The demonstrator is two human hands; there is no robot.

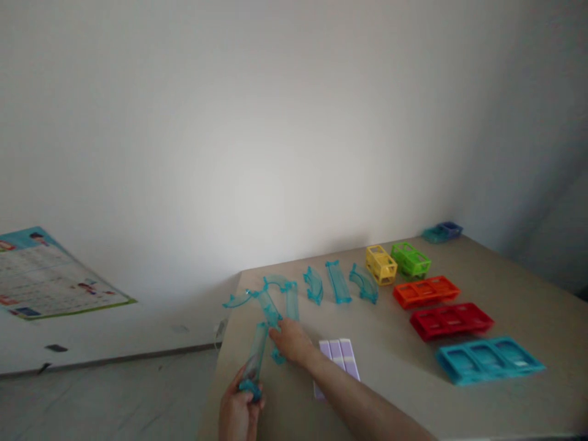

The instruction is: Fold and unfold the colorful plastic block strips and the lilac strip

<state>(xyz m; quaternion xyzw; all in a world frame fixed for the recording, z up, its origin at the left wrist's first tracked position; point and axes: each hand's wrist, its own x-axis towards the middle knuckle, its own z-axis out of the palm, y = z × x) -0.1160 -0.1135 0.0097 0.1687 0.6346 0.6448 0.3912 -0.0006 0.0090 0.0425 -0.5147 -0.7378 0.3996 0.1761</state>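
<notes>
Near the table's front left edge, my left hand (239, 404) is closed around the lower end of a straight translucent blue track piece (257, 349), which points away from me. My right hand (293, 343) reaches in from the right, its fingers closed on the near end of another straight blue track piece (270, 308). That piece meets a curved blue track piece (239, 299) on the left and a second curved piece (275, 280) at the back. Beside them lies a further straight piece (292, 300). Another blue part (277, 356) shows partly below my right fingers.
Apart from these lie two curved pieces (314, 286) (364, 284) and one straight track piece (339, 282). A purple-and-white block (340, 352) is partly behind my right forearm. Yellow (381, 265), green (410, 260), orange (426, 291), red (451, 321) and blue frames (490, 360) stand rightward. A wall (294, 153) borders the table.
</notes>
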